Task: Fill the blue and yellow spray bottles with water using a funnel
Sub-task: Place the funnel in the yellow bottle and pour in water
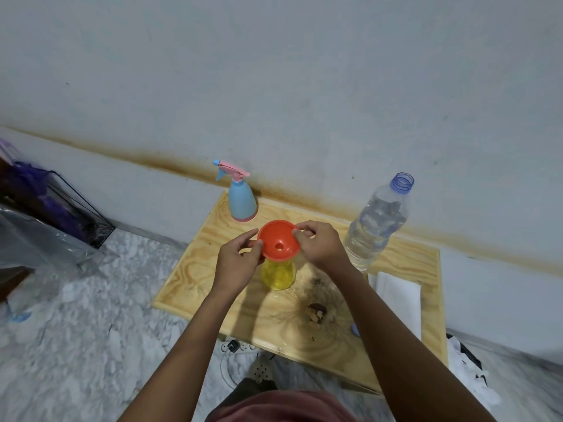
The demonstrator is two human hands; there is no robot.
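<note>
Two hands pinch the rim of the orange funnel (278,239) with curled fingers: the left hand (236,263) on its left side, the right hand (320,246) on its right. The funnel sits on top of the yellow bottle (278,274) on the table (195,278). Behind the yellow bottle stands the blue bottle (242,199); right of it, an open water bottle (374,226).

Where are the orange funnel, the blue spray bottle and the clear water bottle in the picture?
orange funnel (275,236), head view, on the inside of its cone.
blue spray bottle (242,202), head view, on the middle of its body.
clear water bottle (374,229), head view, on its body.
</note>
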